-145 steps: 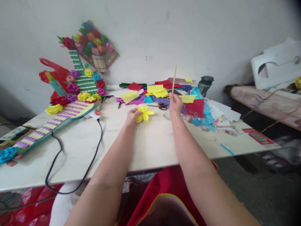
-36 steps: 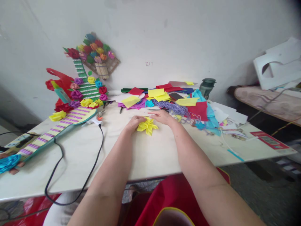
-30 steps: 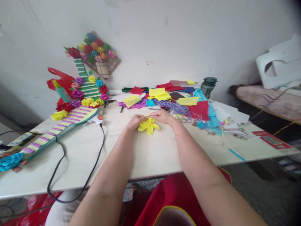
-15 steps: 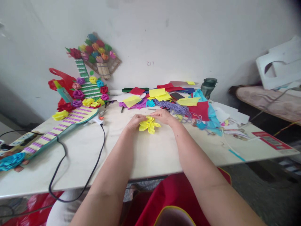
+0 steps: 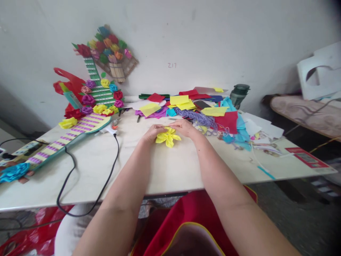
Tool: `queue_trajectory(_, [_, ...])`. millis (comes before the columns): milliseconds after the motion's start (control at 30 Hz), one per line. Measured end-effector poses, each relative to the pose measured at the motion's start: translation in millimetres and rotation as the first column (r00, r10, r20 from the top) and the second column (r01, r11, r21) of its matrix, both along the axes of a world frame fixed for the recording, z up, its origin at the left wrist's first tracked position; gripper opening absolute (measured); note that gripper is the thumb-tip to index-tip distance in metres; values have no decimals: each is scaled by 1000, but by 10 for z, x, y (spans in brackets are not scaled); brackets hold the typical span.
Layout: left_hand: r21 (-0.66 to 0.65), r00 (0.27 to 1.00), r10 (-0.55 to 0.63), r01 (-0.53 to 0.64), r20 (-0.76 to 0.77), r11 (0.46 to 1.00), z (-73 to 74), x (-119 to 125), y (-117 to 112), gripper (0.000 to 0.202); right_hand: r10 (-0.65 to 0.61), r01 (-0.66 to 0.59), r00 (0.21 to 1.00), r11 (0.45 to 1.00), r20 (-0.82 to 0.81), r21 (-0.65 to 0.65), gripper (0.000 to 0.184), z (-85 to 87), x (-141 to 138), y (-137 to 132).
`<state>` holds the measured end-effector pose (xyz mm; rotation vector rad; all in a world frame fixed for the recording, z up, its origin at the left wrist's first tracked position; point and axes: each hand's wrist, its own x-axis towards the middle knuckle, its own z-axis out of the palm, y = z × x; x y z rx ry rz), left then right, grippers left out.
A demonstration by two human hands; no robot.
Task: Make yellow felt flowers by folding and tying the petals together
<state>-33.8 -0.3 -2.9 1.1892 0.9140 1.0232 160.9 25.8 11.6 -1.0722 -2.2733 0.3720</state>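
Observation:
A yellow paper flower with several pointed petals is held just over the table, in front of me. My left hand is closed on its left and far edge, fingers pinched together. From the other side my right hand pinches the far edge of the same flower. The fingertips of both hands nearly meet behind the petals, where the exact grip is partly hidden. Just beyond the fingers lies a thin dark pointed tool, too small to name, beside a tangle of purple yarn.
Coloured paper sheets are heaped at the back, with a dark bottle to their right. At left stand a flower-decorated striped board, a glue bottle and a glue gun. Its black cord loops over the table's front edge.
The camera view has tilted slightly, so the table sits a little higher. Both hands still pinch the flower, whose petals have turned a little.

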Motion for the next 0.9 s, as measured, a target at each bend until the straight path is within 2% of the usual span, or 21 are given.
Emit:
queue_trajectory(133, [-25,1000,-21,21,-1,999,-21,-15,24,30,-34,33,998,999,46,8,27,18,-8,-16])
queue_trajectory(533, [20,997,-56,55,49,998,-66,-17,63,25,-108,98,983,993,151,68,30,29,-18,-43])
queue_trajectory(733, [22,996,-84,83,43,996,-59,-18,54,24,-68,61,993,995,99,76,29,2,-23,-41])
queue_trajectory(900, [20,998,-64,64,22,998,-54,-17,43,21,-41,36,996,997,82,62,30,-11,-24,-32])
